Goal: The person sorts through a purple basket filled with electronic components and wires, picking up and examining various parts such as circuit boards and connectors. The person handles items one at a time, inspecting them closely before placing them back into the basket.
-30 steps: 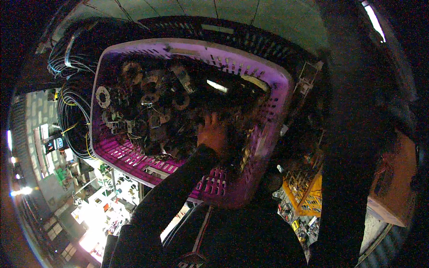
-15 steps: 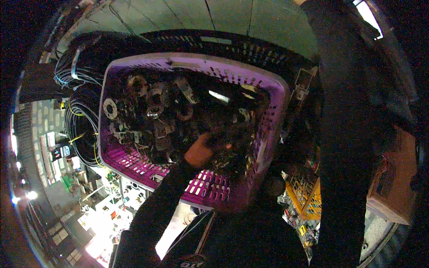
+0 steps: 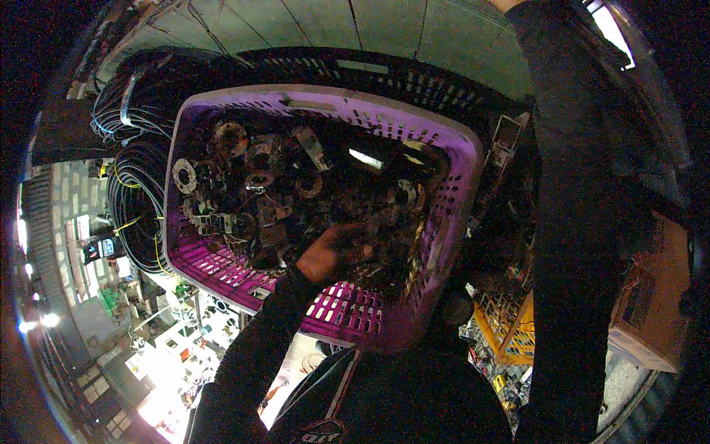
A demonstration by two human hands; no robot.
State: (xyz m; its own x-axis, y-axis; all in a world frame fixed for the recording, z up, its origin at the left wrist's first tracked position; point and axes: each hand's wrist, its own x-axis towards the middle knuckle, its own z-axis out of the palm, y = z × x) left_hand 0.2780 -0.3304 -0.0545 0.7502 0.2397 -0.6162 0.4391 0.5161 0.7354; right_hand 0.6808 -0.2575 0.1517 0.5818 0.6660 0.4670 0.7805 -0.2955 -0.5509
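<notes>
A purple plastic basket [image 3: 325, 94] with slotted sides is full of dark, greasy metal parts. My left hand [image 3: 324, 254] reaches down among them near the basket's front right, and its fingers fade into shadow there, so any grip is hidden. Around it lie rusty and blackened pieces, among them a pale metal ring [image 3: 184, 176], a brownish round part [image 3: 230, 139] and a flat bracket-like piece [image 3: 311, 149]. My right arm stretches far up along the right side. Only a sliver of my right hand [image 3: 507, 4] shows at the top edge, its fingers out of the picture.
Coils of black cable [image 3: 136, 211] hang left of the basket. At the right stand a yellow crate [image 3: 510, 325] and a cardboard box [image 3: 654, 296]. Behind the basket is a dark slotted crate [image 3: 414, 83] against a greenish panelled surface [image 3: 318, 26]. Far below at left, a bright cluttered area shows.
My left hand has shifted slightly left and up within the basket, its wrist turning a little. My right arm stays stretched upward, with slightly more of the hand showing.
</notes>
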